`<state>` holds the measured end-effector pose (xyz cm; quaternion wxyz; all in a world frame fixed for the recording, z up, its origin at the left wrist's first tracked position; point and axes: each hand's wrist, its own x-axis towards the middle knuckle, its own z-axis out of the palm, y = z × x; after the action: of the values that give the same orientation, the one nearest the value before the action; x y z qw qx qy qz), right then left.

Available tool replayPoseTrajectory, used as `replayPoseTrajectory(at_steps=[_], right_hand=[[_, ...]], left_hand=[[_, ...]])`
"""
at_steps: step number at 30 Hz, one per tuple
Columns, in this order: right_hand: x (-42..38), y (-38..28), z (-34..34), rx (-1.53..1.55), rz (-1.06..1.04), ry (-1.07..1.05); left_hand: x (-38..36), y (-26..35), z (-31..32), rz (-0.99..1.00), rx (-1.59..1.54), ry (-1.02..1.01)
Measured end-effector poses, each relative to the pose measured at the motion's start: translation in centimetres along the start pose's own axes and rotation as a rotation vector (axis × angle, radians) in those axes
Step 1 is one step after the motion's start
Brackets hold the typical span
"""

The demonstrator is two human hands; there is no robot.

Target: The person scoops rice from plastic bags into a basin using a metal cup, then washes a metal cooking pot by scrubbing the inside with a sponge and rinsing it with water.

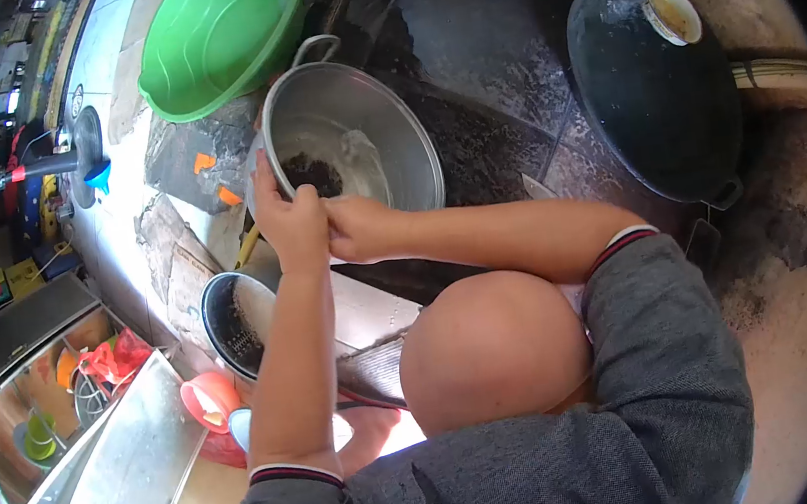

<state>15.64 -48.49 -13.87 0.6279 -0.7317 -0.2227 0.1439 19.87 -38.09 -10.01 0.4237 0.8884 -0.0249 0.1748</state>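
A large silver metal pot stands at the upper middle, with dark matter and a little liquid at its bottom. My left hand grips the pot's near left rim, its fingers along the outer wall. Close beside it, my right hand is closed at the pot's near edge, against the left hand; what its fingers hold is hidden. Below my hands, partly behind my left forearm, is a dark container with a pale rim.
A green basin lies beyond the pot at the upper left. A large black pan with a small white cup at its edge is at the right. Orange pieces lie left of the pot. A pink bowl stands at the lower left.
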Motion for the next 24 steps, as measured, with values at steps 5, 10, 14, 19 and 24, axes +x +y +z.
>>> replayPoseTrajectory(at_steps=[5,10,14,19,24], right_hand=[[-6.3,5.3,2.7,0.31,0.075,-0.327],[-3.5,14.1,-7.0,-1.079,-0.094,-0.262],[-0.3,18.0,-4.5,-1.052,-0.039,0.005],[-2.6,10.8,0.0,-0.704,0.527,-0.397],[-3.8,13.4,-0.9,-0.941,0.213,-0.548]], left_hand=[[3.1,-0.5,-1.9,-0.38,-0.139,-0.238],[4.1,1.5,-1.2,-0.337,-0.078,-0.475],[4.2,0.8,-1.1,-0.4,-0.122,-0.423],[3.5,0.7,-1.4,-0.47,-0.255,-0.299],[2.7,1.1,-1.7,-0.504,-0.308,-0.319]])
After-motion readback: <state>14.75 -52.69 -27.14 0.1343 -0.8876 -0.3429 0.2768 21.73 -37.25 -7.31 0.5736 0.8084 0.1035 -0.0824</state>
